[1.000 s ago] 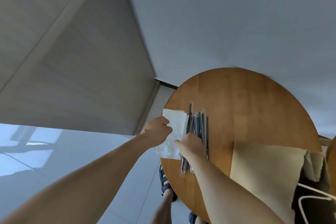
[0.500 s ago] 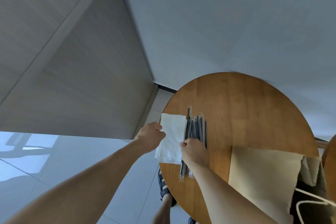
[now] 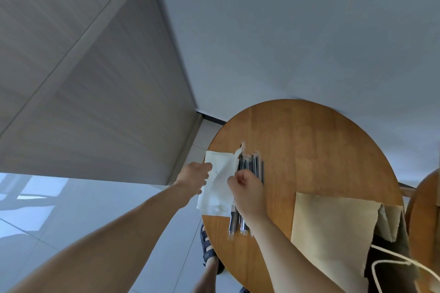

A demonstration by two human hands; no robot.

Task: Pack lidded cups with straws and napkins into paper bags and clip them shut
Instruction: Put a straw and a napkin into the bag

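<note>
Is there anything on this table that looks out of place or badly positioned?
The napkin stack hangs over the left edge of the round table, above the floor, so it might slip off. The left hand holds it there; the right hand pinches the top napkin. The wrapped straws and paper bag look in order.

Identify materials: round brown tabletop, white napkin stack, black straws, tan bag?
Round brown tabletop: wood, plank seams and grain visible, low sheen.
White napkin stack: soft tissue paper, embossed, creasing where lifted.
Black straws: likely plastic, in clear film sleeves with crimped ends.
Tan bag: matte kraft paper, serrated mouth.
</note>
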